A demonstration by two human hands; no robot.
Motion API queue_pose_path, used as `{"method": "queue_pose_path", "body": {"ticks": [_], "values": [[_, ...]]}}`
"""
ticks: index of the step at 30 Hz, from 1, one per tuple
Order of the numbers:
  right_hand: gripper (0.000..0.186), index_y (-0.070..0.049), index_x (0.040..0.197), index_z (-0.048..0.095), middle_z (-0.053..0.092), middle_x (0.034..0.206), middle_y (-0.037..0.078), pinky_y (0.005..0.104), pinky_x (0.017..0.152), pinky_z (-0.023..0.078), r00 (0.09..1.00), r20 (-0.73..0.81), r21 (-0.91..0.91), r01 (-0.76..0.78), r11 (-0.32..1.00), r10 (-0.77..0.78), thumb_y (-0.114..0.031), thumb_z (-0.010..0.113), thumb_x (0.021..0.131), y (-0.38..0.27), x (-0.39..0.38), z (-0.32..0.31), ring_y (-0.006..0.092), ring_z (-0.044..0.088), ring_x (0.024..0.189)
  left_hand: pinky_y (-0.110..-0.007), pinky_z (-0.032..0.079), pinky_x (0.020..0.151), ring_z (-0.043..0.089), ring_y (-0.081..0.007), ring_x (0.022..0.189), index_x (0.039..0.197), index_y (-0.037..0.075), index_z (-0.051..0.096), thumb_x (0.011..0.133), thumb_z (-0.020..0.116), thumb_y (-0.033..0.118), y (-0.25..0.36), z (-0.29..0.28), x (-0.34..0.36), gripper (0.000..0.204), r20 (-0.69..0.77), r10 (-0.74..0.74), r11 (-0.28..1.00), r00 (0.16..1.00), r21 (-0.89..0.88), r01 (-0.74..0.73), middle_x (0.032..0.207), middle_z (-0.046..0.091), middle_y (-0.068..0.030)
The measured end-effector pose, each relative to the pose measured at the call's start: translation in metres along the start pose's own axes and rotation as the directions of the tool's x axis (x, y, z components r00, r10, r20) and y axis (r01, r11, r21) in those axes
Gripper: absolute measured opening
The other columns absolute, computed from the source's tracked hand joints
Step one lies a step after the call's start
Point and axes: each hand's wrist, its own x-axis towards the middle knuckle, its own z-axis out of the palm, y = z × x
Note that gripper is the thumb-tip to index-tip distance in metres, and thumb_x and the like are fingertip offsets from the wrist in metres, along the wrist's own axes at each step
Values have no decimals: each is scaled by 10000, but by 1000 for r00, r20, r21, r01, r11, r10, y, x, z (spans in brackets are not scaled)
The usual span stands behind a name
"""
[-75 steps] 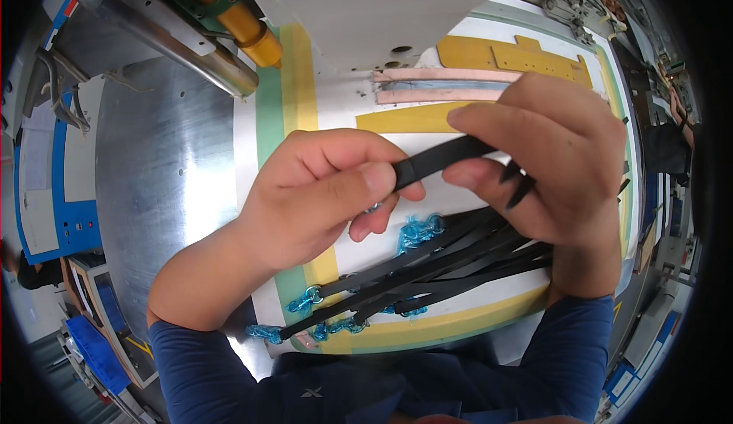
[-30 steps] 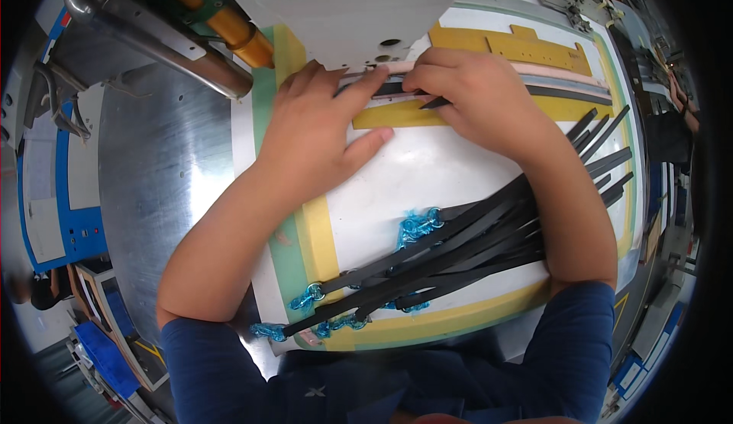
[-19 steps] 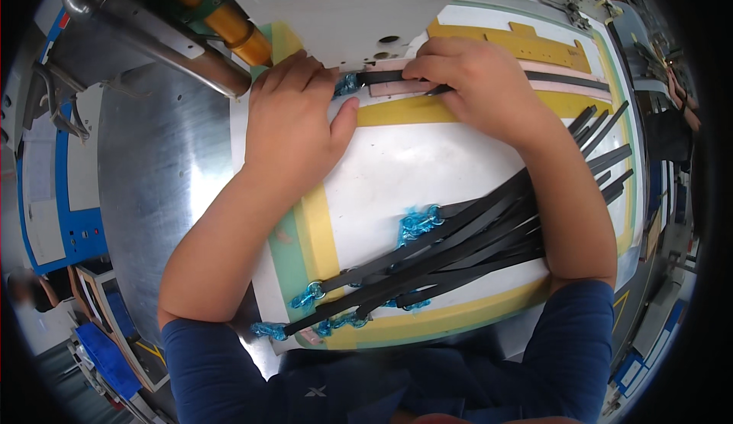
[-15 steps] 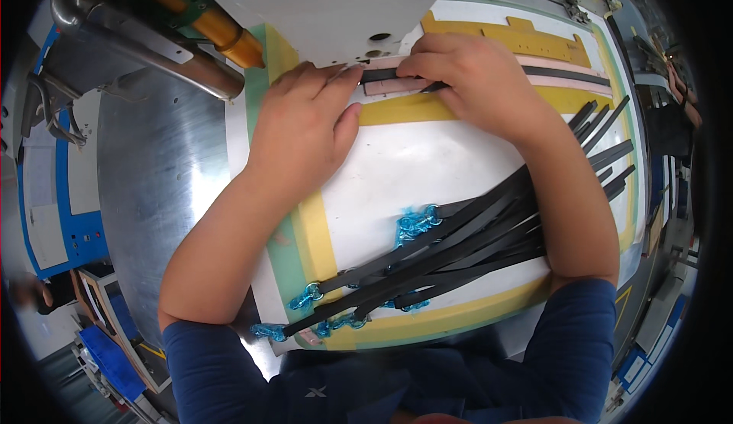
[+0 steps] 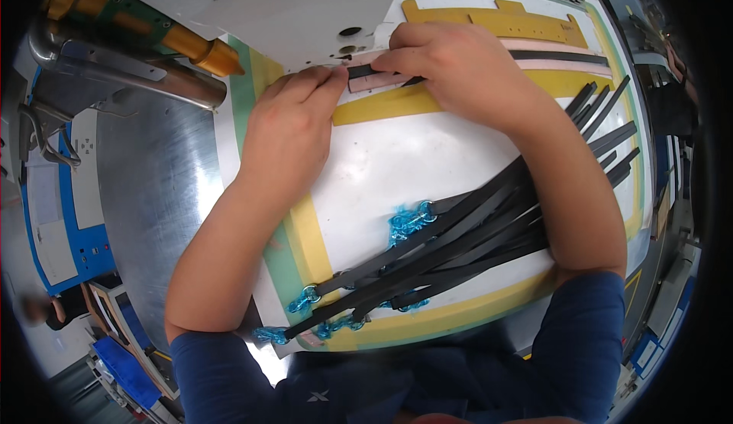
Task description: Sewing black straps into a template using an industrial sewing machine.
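Observation:
A long black strap (image 5: 561,56) lies in a pink-sided slot (image 5: 374,82) on the work board, under the front of a grey-white machine. My left hand (image 5: 294,122) is at the strap's left end, its thumb and forefinger closed on it, though the very end is hidden. Farther right, my right hand (image 5: 469,73) grips the same strap from above, with fingertips bent down over it. Only a short stretch of strap shows between the two hands. Nearer me, a bundle of black straps (image 5: 458,241) rests on the white board, partly under my right forearm. Blue plastic film (image 5: 410,222) wraps metal rings at their left ends.
A yellow template plate (image 5: 527,31) lies behind the slot, and a yellow strip (image 5: 389,106) in front of it. To the left, an orange-gold cylinder (image 5: 217,56) and a metal tube (image 5: 195,88) overhang a steel table (image 5: 164,218). The machine housing (image 5: 282,12) overhangs the hands.
The view has shifted slightly. My right fingers have slid a little leftward along the strap, nearer to my left fingers. The strap bundle lies as before.

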Motion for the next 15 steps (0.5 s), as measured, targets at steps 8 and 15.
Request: {"method": "queue_pose_path", "body": {"ticks": [8, 15], "values": [[293, -147, 1079, 782, 681, 977, 50, 407, 804, 561, 998, 47, 13, -32, 999, 31, -60, 605, 862, 2, -1, -2, 287, 697, 939, -407, 563, 927, 675, -329, 1075, 1255, 73, 734, 883, 631, -65, -1, 4, 0, 410, -22, -19, 998, 1000, -60, 17, 1192, 719, -118], [303, -143, 1087, 780, 686, 990, 55, 415, 809, 561, 998, 48, 18, -28, 999, 27, -47, 595, 868, 2, 1, -2, 296, 698, 936, -405, 566, 927, 677, -320, 1076, 1256, 93, 739, 884, 628, -68, -1, 4, -1, 420, -10, -30, 998, 1000, -63, 29, 1198, 722, -111]]}}
